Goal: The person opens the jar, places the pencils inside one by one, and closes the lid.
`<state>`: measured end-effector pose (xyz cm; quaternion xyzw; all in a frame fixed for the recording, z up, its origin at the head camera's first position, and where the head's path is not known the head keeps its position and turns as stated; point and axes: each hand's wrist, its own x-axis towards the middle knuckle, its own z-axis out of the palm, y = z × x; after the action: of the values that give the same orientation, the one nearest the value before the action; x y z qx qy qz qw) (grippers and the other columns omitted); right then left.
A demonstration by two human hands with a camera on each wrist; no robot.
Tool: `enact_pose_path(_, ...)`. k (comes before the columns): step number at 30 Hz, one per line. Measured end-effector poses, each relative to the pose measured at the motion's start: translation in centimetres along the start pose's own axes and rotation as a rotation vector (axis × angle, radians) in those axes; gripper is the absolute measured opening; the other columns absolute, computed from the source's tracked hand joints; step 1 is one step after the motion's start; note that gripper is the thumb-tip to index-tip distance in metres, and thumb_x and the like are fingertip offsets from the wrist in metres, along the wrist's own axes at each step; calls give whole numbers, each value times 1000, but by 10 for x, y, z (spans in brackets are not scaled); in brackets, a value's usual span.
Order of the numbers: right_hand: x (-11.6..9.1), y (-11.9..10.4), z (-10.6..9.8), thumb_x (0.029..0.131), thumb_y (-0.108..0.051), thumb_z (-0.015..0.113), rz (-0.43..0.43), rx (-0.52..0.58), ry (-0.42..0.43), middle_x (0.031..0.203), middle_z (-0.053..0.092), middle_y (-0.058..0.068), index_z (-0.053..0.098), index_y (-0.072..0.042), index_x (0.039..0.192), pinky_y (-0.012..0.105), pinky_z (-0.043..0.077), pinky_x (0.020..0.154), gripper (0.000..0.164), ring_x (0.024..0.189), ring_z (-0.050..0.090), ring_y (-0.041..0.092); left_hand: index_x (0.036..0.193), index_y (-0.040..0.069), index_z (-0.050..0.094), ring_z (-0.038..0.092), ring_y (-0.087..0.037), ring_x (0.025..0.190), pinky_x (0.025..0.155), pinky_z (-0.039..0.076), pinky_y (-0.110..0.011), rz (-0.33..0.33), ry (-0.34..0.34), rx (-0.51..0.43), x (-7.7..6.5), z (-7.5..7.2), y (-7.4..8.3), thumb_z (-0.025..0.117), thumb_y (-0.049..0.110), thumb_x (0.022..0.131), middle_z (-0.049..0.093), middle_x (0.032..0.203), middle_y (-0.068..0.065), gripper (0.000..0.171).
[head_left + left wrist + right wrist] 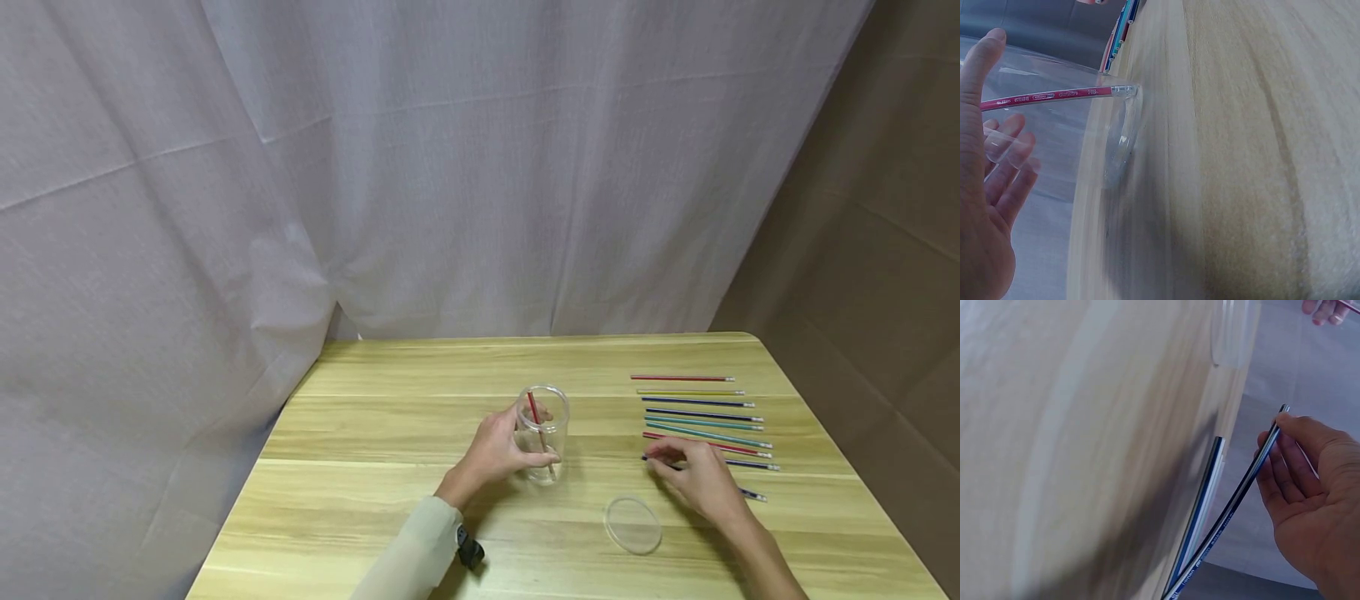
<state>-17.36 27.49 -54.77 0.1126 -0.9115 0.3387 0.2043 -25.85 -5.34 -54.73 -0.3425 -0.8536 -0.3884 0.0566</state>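
My left hand [497, 448] grips a clear plastic jar [556, 435] that stands upright and lidless on the table. Inside it a red pencil [536, 414] leans, its eraser end at the bottom, as the left wrist view [1054, 95] also shows. With thumb and fingertips, my right hand [699, 479] pinches a dark blue pencil [1233, 503] near its unerasered end. That end is raised off the table, and the pencil slants down towards its eraser end. A round clear lid [633, 525] lies flat between the two forearms.
Several red, yellow, blue and green pencils [693, 412] lie in a rough row at the right of the wooden table [405, 400], erasers pointing right. A grey curtain [465, 208] hangs behind the table, and a brown cloth [862, 250] hangs on the right.
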Motion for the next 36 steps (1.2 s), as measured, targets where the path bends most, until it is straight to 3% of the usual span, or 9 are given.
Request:
enact_pose_path(10,4,-15,-3,72,16,89,-102,70,73,88,80,1,80,-9,92,11,52,72,33,78,73,5,131,26,60,65,2,103,86,51,-22,-1,2,2,-1,1,-1,94,48,79,74,123,14,65)
enact_pose_path(16,8,-26,-8,70,16,90,-169,71,115,86,78,-4,80,-10,94,14,52,71,37,76,71,5,130,27,61,65,2,104,87,51,-22,-1,1,2,-2,1,0,94,49,79,74,123,16,65)
enact_pose_path(23,15,-45,-18,69,15,89,-233,47,147,86,78,-3,80,-13,95,9,47,77,39,76,73,9,128,28,61,66,0,107,88,52,-24,4,5,-4,-1,0,-1,93,49,79,73,122,18,62)
enact_pose_path(36,27,-83,-41,71,17,85,-293,58,168,93,77,-4,79,-10,99,10,49,81,39,81,69,3,128,29,61,66,1,106,87,52,-22,-3,8,-20,0,1,-2,94,48,79,71,121,23,62)
